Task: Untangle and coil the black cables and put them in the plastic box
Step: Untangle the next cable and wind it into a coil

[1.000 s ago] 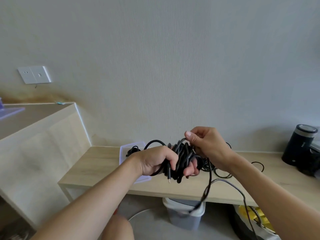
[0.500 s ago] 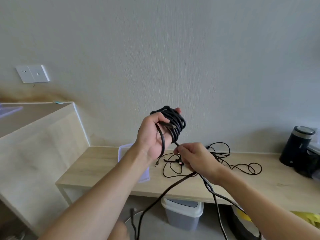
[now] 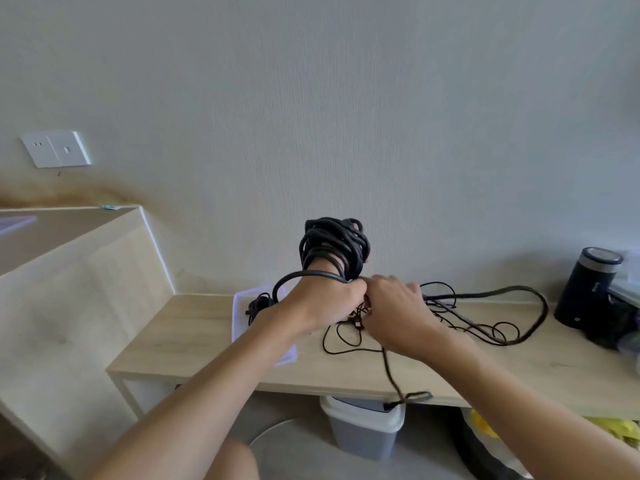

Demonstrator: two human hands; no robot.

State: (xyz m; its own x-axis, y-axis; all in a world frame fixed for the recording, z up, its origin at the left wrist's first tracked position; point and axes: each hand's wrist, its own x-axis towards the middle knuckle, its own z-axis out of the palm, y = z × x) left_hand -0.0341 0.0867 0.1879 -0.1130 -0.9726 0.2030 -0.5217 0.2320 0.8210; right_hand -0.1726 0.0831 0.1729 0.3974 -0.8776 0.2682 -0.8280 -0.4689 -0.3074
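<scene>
My left hand (image 3: 323, 301) grips a thick bundle of coiled black cable (image 3: 334, 245) held upright above the wooden table (image 3: 194, 337). My right hand (image 3: 398, 311) sits just to its right, fingers curled round a strand of that cable near the left hand. A loose length of the thick cable (image 3: 519, 308) loops over the table to the right. Thin black cables (image 3: 349, 341) lie tangled on the table under the hands. The clear plastic box (image 3: 242, 308) stands behind my left forearm with a small black cable coil (image 3: 258, 304) inside.
A dark cylindrical appliance (image 3: 588, 289) stands at the table's right end. Under the table are a grey bin (image 3: 363, 427) and a yellow bag (image 3: 620, 431). A raised wooden counter (image 3: 79, 244) flanks the left. A wall socket (image 3: 55, 148) is at upper left.
The bundle was first held low by both hands, then raised in my left hand. My right hand has since come up from below to the bundle, and the thick cable's tail swung out to the right.
</scene>
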